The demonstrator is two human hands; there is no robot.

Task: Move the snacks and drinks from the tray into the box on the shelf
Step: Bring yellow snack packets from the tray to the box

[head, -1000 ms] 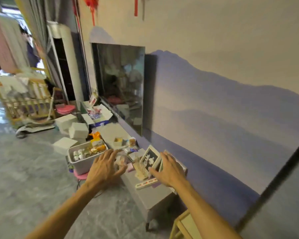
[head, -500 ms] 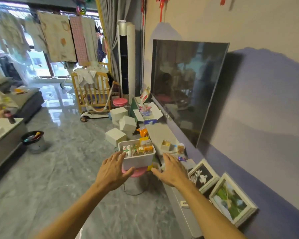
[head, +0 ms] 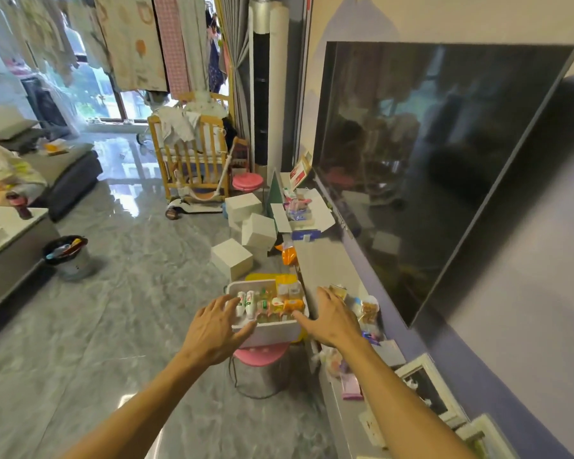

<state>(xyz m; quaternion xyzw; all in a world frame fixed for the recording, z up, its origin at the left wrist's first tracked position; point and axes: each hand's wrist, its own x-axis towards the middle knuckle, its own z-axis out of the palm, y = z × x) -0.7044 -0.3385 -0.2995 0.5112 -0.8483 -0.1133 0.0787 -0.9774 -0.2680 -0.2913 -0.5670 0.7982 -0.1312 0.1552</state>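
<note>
A white tray sits on a pink stool beside the low grey shelf. It holds small white drink bottles, an orange snack pack and several other packets. My left hand is at the tray's near left corner with fingers spread, thumb over the front wall. At the near right corner my right hand is spread too, thumb by the rim. Neither holds anything. Farther along the shelf stands an open white box with packets inside.
A large dark TV hangs over the shelf. Loose snacks and picture frames lie on the shelf near my right arm. White cube boxes stand on the floor past the tray, with a wooden crib behind and a black bin left.
My view has swung left from the wall and picture frames to the tray. Both hands have moved forward and now flank the tray's near corners.
</note>
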